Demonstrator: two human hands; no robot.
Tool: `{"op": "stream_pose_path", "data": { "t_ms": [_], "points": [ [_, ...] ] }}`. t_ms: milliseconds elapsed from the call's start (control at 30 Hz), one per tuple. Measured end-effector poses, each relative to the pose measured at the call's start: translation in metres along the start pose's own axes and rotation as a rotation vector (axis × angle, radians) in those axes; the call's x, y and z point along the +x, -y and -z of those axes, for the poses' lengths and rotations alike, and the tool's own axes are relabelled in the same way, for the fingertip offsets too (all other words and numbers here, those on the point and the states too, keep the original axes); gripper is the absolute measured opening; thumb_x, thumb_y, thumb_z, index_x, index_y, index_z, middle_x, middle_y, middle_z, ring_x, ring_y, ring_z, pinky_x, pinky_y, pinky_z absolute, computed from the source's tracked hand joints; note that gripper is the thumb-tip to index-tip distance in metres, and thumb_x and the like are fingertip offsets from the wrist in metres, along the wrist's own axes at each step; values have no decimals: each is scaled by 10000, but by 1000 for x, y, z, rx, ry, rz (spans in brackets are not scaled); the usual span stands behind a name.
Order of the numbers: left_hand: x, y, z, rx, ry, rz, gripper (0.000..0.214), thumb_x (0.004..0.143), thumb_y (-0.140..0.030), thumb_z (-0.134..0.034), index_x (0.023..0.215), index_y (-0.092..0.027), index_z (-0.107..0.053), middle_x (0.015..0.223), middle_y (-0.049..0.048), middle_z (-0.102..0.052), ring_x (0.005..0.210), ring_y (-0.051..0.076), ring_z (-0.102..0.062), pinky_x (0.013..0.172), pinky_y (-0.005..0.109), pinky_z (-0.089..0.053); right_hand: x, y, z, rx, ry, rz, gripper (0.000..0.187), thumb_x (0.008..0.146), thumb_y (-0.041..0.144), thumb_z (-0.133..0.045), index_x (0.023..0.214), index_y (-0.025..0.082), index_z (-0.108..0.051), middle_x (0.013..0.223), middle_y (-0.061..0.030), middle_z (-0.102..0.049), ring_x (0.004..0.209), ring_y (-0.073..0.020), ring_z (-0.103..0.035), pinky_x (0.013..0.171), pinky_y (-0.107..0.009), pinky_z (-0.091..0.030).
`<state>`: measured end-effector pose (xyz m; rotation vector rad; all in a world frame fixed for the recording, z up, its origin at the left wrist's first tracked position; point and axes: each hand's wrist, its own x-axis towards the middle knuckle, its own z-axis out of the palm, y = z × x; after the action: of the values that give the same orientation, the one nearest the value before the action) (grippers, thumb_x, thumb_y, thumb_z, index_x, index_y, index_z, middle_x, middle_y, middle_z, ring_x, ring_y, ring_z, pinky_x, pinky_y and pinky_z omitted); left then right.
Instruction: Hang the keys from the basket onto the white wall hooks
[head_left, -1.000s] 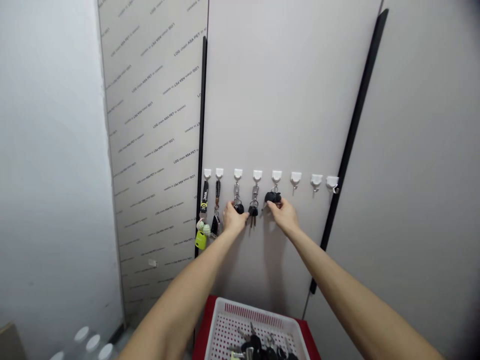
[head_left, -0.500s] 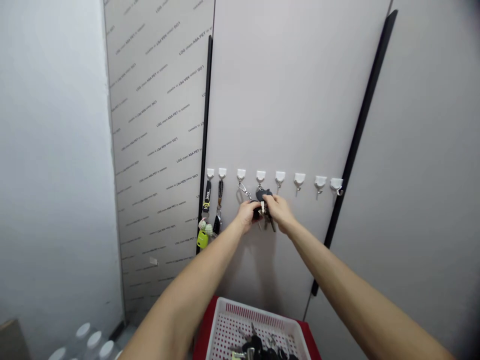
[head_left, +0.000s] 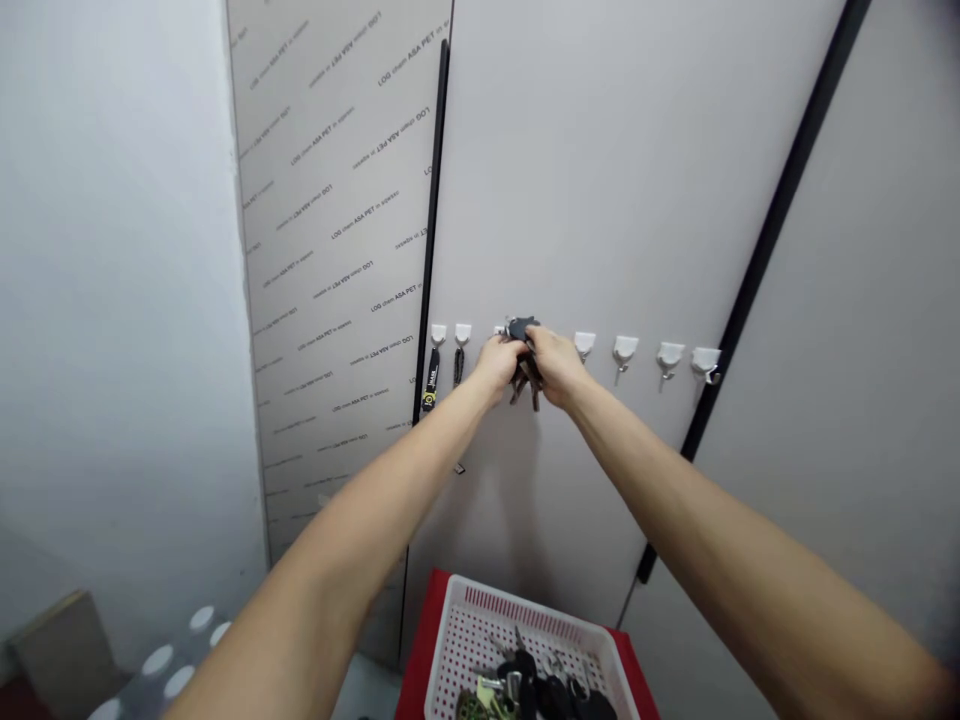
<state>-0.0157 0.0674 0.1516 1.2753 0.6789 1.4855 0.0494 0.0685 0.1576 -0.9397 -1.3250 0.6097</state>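
Observation:
A bunch of keys (head_left: 527, 385) with a dark fob (head_left: 523, 328) on top is pinched between my two hands, up against the cabinet door. My left hand (head_left: 495, 366) grips its left side, fingers closed. On the right side, my right hand (head_left: 553, 364) is closed too, its thumb and fingers on the fob and keys. Both hands are level with the row of white hooks and cover some of them; the third hook (head_left: 499, 330) barely shows. Whether the bunch touches a hook is hidden.
At left, a black strap (head_left: 430, 382) and a braided strap (head_left: 459, 366) hang from hooks. More white hooks (head_left: 625, 348) continue rightward. Below, a white basket (head_left: 525, 602) holding several keys stands on a red surface (head_left: 420, 650). White-capped bottles (head_left: 157, 660) are at lower left.
Both hands have risen with the keys from below the hooks to hook height, now covering the middle hooks. The camera view has shifted slightly.

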Motion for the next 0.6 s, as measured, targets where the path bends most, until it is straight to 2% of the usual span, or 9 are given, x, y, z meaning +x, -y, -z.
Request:
{"op": "stream_pose_path", "data": {
  "t_ms": [67, 133, 233, 333, 467, 600],
  "points": [
    [-20, 27, 10, 11, -18, 54, 136, 527, -65, -411, 642, -131, -438, 464, -44, -420, 411, 43, -390, 418, 157, -291, -28, -21, 3, -7, 23, -25, 183, 593, 298, -366, 569, 144, -462, 494, 32, -464, 476, -81, -417, 453, -189, -343],
    [-48, 63, 22, 38, -17, 186, 136, 525, -72, -412, 644, -127, -446, 475, -37, -437, 421, 49, -396, 424, 163, -294, -64, -54, 8, -82, 56, -90, 209, 581, 330, -392, 558, 138, -470, 535, 16, -490, 530, -93, -432, 494, -191, -351],
    [-94, 121, 39, 63, -24, 439, 175, 527, -92, -419, 692, -136, -457, 472, -42, -443, 427, 61, -405, 425, 174, -293, -120, -112, 18, -134, 124, -305, 270, 583, 372, -377, 582, 129, -494, 562, -13, -520, 571, -118, -458, 545, -212, -366],
    [-130, 166, 48, 84, 29, 625, 228, 506, -68, -416, 717, -139, -466, 443, -44, -444, 416, 76, -409, 433, 192, -301, -165, -162, 28, -94, 201, -509, 324, 591, 402, -333, 613, 133, -512, 584, -24, -537, 596, -134, -483, 568, -230, -376],
    [-159, 197, 54, 155, 110, 801, 274, 467, -40, -404, 713, -141, -468, 456, -37, -452, 410, 89, -410, 425, 213, -302, -196, -199, 44, -147, 303, -636, 267, 564, 376, -356, 536, 150, -496, 535, -12, -519, 556, -126, -481, 524, -216, -369],
    [-169, 211, 67, 309, 183, 856, 301, 468, -72, -432, 762, -137, -448, 538, -22, -452, 438, 90, -401, 430, 229, -310, -200, -210, 59, -289, 422, -700, 183, 543, 309, -369, 487, 162, -462, 428, 26, -438, 411, -84, -405, 426, -195, -309]
  ]
}}
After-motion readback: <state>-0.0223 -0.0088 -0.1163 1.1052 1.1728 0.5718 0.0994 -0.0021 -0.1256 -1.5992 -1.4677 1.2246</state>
